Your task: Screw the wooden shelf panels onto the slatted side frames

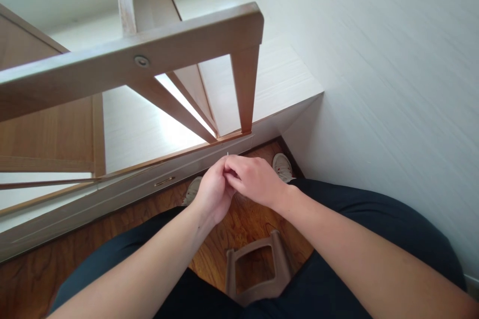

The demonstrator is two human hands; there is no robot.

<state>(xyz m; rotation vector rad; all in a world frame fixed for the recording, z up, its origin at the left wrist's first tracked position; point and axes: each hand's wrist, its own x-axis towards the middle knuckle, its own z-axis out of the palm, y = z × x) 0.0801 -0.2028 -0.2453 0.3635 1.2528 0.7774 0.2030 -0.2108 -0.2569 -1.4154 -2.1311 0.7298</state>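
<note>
Head view: the left hand [213,192] and right hand [254,179] meet fingertip to fingertip, pinching a thin pale pin [228,155] above the floor [239,224].
Grip: both hands narrow, closed on the pin.
Place: in front of the wooden frame [149,57], over the stool [258,269].
Risk: the sliver may slip and vanish on the floor, or prick a finger.
Writing: none readable.

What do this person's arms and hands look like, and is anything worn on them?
Both forearms are bare, with no sleeves in view. The left hand and right hand wear no gloves, and no rings, watch or bracelet can be seen. Lower down, dark trousers cover the legs, and light-coloured shoes show on the wooden floor.
</note>
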